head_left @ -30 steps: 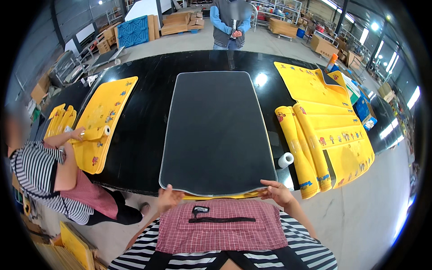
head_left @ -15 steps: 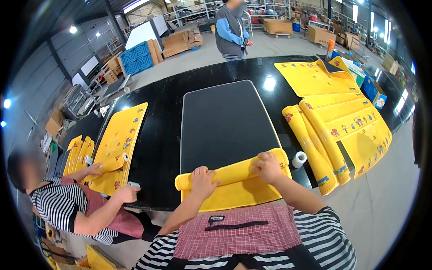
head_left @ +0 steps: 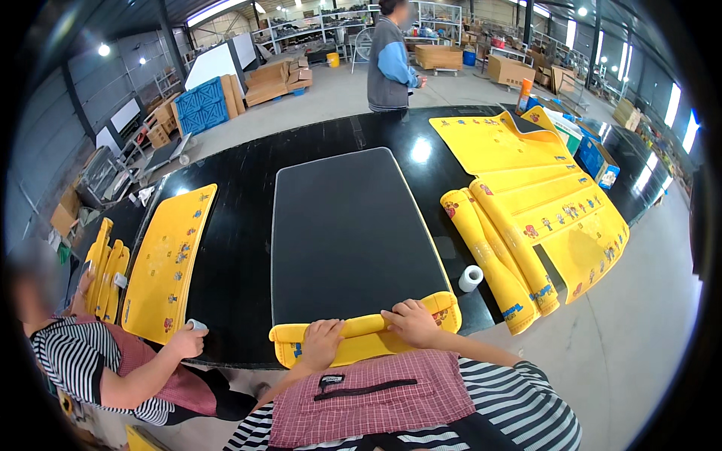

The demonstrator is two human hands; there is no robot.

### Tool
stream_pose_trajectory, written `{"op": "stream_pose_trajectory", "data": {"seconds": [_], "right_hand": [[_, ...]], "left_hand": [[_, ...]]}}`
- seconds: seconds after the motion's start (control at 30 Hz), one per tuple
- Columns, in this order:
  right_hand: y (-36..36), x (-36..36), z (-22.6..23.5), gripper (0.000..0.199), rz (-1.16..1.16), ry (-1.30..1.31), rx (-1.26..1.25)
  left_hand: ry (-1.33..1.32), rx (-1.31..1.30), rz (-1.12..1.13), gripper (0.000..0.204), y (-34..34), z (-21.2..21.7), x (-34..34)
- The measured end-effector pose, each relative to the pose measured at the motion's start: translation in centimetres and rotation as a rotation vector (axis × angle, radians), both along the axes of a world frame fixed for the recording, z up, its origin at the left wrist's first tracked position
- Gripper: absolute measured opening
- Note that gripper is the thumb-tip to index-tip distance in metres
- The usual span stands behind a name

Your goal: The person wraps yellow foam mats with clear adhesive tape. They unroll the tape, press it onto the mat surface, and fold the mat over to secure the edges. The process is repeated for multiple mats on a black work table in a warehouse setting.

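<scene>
Head view: mat (head_left: 353,233) on the table (head_left: 233,270), rolled over at the near side, and I'd judge it light, soft, springy, best taken along that roll (head_left: 365,325)! Left hand (head_left: 322,346) and right hand (head_left: 414,323) both lie across it, slightly bent, touching; whether they clamp it, I can't tell.

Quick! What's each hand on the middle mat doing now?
Left hand: curled over the part-rolled yellow mat; can't tell if gripping.
Right hand: curled over it too; can't tell if gripping.
</scene>
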State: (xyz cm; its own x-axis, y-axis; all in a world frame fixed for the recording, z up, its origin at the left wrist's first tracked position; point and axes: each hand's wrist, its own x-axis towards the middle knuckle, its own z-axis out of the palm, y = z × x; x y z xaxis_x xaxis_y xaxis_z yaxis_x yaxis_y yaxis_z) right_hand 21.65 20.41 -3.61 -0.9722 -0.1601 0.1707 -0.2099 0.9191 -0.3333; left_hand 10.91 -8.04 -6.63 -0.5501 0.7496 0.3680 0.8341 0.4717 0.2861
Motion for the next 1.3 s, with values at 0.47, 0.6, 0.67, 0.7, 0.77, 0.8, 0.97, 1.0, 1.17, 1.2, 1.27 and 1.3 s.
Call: {"op": "stream_pose_trajectory", "data": {"seconds": [0.47,0.6,0.67,0.7,0.77,0.8,0.97,1.0,1.17,1.2,1.27,1.3], "right_hand": [[-1.2,1.0,2.2,0.037,0.073,-0.243,0.044],[-1.9,1.4,3.2,0.038,0.051,-0.243,0.067],[-1.8,1.2,2.3,0.038,0.057,-0.247,0.078],[-1.9,1.0,2.0,0.037,0.059,-0.25,0.083],[-1.7,0.5,2.2,0.037,0.089,-0.304,0.092],[-1.7,0.3,2.3,0.036,0.104,-0.331,0.096],[-1.6,-0.3,3.2,0.035,0.092,-0.368,0.007],[-1.5,-0.5,3.2,0.034,0.1,-0.372,-0.014],[0.0,-0.4,-0.5,0.028,0.126,-0.266,-0.149],[0.0,-0.4,-0.5,0.027,0.138,-0.255,-0.14],[-0.4,-0.2,0.4,0.028,0.151,-0.255,-0.082],[-0.7,-0.1,1.0,0.029,0.158,-0.254,-0.054]], "left_hand": [[-0.195,-0.15,0.053,0.037,0.0,1.7,2.2],[-0.212,-0.132,0.071,0.032,0.0,1.8,2.6],[-0.142,-0.042,0.043,0.027,0.1,0.9,2.2],[-0.161,-0.052,0.054,0.026,-0.1,0.6,2.2],[-0.202,-0.058,0.073,0.025,0.1,0.2,2.1],[-0.207,-0.074,0.049,0.025,-0.1,0.3,1.8],[-0.273,-0.077,-0.031,0.024,-0.1,0.8,0.6],[-0.326,-0.086,-0.006,0.025,-0.3,0.9,0.8],[-0.443,-0.093,-0.016,0.026,-0.1,1.5,0.3],[-0.444,-0.11,-0.009,0.025,-0.1,1.6,0.2],[-0.45,-0.138,0.008,0.025,0.1,2.1,0.5],[-0.443,-0.142,0.024,0.024,0.1,2.1,0.7]]}}
